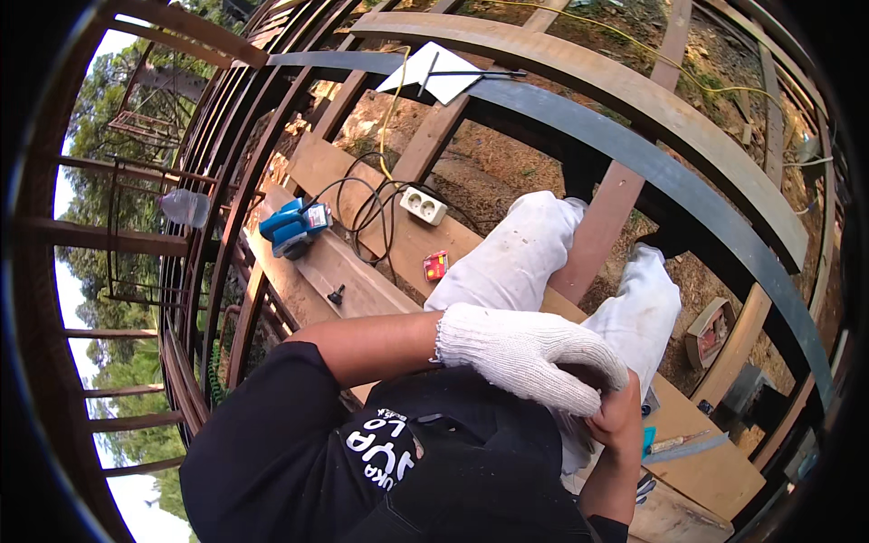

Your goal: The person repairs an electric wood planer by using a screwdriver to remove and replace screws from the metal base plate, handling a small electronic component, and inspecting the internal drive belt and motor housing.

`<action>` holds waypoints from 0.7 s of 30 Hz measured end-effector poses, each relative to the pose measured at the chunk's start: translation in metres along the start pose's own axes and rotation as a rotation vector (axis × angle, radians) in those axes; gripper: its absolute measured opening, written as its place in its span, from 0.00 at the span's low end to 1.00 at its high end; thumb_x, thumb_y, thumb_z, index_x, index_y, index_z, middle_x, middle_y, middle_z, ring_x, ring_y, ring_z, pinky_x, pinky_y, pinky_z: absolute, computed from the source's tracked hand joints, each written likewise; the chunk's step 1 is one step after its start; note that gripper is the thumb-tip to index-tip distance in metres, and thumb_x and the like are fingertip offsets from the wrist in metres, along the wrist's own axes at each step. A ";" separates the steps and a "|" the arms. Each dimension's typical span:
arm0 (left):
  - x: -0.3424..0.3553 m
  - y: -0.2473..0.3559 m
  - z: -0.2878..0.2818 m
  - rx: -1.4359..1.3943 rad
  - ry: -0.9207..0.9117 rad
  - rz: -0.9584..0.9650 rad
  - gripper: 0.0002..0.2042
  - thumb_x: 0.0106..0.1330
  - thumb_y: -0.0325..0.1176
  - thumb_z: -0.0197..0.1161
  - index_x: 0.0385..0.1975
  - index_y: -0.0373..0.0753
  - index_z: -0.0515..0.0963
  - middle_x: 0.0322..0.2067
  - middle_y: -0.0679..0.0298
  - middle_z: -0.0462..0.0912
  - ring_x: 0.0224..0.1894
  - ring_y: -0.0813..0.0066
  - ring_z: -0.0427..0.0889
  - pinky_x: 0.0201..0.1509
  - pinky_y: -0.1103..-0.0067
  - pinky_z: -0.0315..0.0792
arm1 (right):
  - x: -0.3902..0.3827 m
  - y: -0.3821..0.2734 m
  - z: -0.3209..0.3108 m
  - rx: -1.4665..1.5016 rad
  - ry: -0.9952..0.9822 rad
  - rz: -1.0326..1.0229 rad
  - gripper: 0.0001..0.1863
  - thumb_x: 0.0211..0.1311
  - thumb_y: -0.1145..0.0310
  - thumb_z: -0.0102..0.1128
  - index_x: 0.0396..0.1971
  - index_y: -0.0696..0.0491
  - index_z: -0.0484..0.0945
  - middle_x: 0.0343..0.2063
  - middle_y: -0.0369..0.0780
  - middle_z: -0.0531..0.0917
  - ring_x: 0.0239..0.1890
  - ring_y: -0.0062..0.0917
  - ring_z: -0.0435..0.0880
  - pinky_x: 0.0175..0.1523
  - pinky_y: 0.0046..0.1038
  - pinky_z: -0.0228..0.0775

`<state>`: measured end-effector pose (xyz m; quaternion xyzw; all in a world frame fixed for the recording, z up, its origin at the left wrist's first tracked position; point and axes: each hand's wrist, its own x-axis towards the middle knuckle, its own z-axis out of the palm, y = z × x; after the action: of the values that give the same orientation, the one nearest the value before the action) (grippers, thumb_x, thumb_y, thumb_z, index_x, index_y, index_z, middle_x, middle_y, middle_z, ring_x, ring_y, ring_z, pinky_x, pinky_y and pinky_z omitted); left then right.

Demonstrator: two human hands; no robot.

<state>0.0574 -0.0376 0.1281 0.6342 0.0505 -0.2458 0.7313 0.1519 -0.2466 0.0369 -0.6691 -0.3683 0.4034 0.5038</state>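
My left hand (511,353) wears a white knitted glove and reaches across my body. Its fingers curl together against my right hand (617,407), which is bare where it shows. My right hand's fingers are mostly hidden behind the glove, so their grip cannot be made out. Both hands meet above my lap, in front of my light trousers (516,249). Beside my right forearm, on a plank, lie a wooden-handled tool (674,442) and a flat grey blade (692,450).
Left of my legs, planks (353,271) carry a blue power tool (294,226), a white socket block (423,205), looped black cable and a red packet (435,265). A dark metal beam (634,136) curves ahead, with white paper (430,68) on it. Gaps between beams show ground below.
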 end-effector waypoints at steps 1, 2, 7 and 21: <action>-0.006 0.000 -0.003 -0.046 -0.082 0.031 0.25 0.72 0.40 0.66 0.63 0.33 0.73 0.59 0.55 0.78 0.63 0.67 0.76 0.68 0.71 0.68 | 0.001 -0.007 0.000 -0.001 -0.056 -0.024 0.11 0.54 0.72 0.68 0.37 0.58 0.84 0.29 0.47 0.86 0.32 0.42 0.87 0.42 0.33 0.77; -0.018 -0.003 -0.004 -0.092 -0.165 0.065 0.26 0.71 0.41 0.66 0.63 0.33 0.73 0.61 0.52 0.77 0.64 0.65 0.75 0.69 0.70 0.67 | 0.003 -0.013 -0.001 -0.038 -0.121 -0.095 0.10 0.53 0.73 0.66 0.37 0.58 0.84 0.29 0.47 0.86 0.32 0.43 0.87 0.41 0.33 0.77; -0.083 -0.011 -0.022 0.048 -0.240 0.272 0.30 0.70 0.44 0.67 0.66 0.33 0.71 0.70 0.42 0.65 0.73 0.50 0.64 0.76 0.63 0.56 | 0.005 -0.023 -0.020 -0.360 -0.338 -0.479 0.03 0.54 0.76 0.60 0.26 0.59 0.79 0.19 0.45 0.78 0.22 0.43 0.79 0.30 0.37 0.68; -0.121 -0.027 -0.018 -0.051 -0.247 0.382 0.28 0.67 0.42 0.69 0.63 0.33 0.74 0.64 0.44 0.74 0.68 0.50 0.71 0.73 0.65 0.62 | 0.028 -0.069 0.028 -0.396 -0.460 -0.515 0.13 0.42 0.66 0.70 0.20 0.56 0.74 0.19 0.42 0.72 0.21 0.41 0.73 0.31 0.39 0.65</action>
<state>-0.0553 0.0137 0.1471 0.5787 -0.1542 -0.1773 0.7809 0.1318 -0.1952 0.0941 -0.5313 -0.6978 0.3245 0.3542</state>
